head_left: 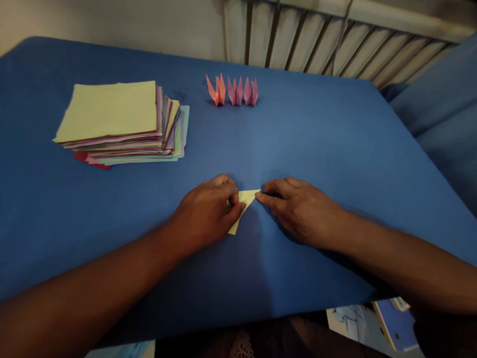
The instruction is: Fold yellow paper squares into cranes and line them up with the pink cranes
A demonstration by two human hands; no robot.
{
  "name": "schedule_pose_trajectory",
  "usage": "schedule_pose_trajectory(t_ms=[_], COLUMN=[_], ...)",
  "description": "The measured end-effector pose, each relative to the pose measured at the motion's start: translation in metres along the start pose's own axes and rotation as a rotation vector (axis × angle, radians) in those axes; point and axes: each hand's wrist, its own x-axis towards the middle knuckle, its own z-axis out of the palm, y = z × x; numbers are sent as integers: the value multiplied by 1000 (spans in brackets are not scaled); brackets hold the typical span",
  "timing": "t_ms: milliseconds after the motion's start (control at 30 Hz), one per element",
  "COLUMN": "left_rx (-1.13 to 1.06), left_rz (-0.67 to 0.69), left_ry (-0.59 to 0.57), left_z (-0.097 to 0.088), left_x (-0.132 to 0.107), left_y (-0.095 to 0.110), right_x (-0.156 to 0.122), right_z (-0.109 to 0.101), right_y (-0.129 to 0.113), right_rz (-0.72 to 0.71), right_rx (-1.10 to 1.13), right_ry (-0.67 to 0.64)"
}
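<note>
A small pale yellow folded paper [246, 196] lies on the blue table between my hands, with a pointed tip toward the right and another corner showing below. My left hand [213, 209] is closed over its left part, the thumb pressing on the paper, so that part is hidden. At the right tip, my right hand [298, 206] has its fingers drawn together, with a fingertip pressed on the paper's point.
At the back left rises a thick stack of coloured paper [112, 112], yellow sheet on top. Behind my hands stand an orange folded paper figure [216, 92] and two pink ones [243, 93]. A radiator [290, 35] runs behind the blue table [328, 129]. Blue cloth [443, 109] hangs at right.
</note>
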Motion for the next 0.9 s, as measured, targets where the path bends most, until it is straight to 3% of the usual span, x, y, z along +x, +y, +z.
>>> schedule_pose_trajectory(t_ms=[600, 900], left_rx=[102, 389], left_rz=[64, 143], left_ry=[35, -3], left_z=[0, -1], left_x=[-3, -2], left_y=[-7, 0], right_x=[-1, 1], right_z=[1, 4], right_y=[-6, -10], right_rz=[42, 35], right_rx=[-42, -50], right_ry=[68, 36])
